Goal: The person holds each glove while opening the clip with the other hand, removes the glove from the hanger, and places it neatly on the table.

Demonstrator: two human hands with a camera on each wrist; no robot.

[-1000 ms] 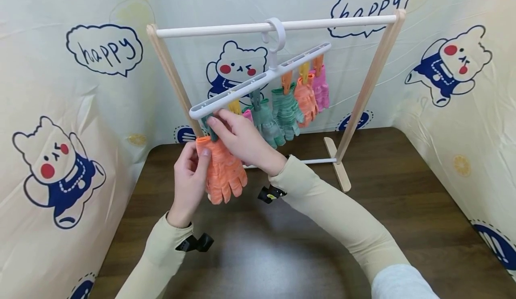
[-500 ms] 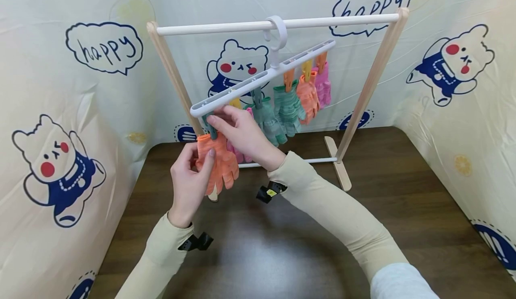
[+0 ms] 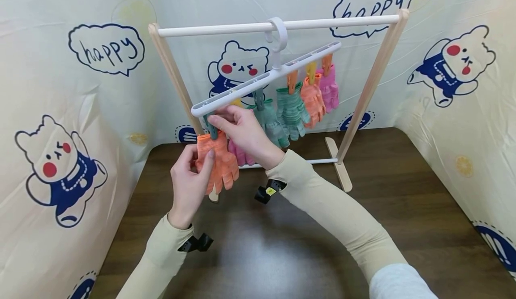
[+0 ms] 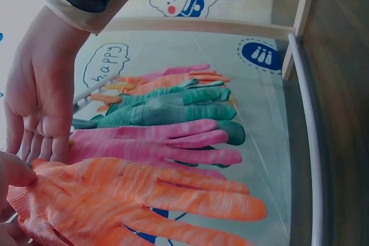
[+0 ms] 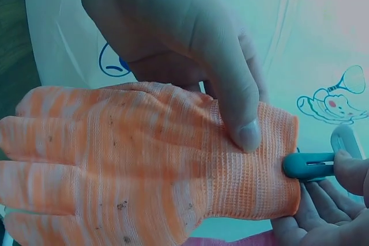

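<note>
An orange striped knit glove (image 3: 219,162) hangs fingers down below the near left end of a white hanger bar (image 3: 241,93). My left hand (image 3: 188,182) grips it near the cuff, with the thumb lying across the front in the right wrist view. My right hand (image 3: 249,134) pinches the teal clothespin (image 5: 311,166) under that bar end. The tip of the peg overlaps the cuff's edge. Beside it hangs a pink glove (image 4: 155,142), partly hidden by my right hand in the head view. Two green gloves (image 3: 291,113) follow along the bar.
Another orange glove (image 3: 312,102) and a pink one (image 3: 329,88) hang from pegs at the far end. The hanger's hook (image 3: 280,32) sits over the white rod (image 3: 342,22) of a wooden stand (image 3: 368,88). Beneath is a dark wooden table (image 3: 403,209); printed cloth surrounds it.
The orange glove has risen slightly and turned, uncovering the pink glove behind it. The hanger's far end has swung a little to the right. Both hands keep their holds.
</note>
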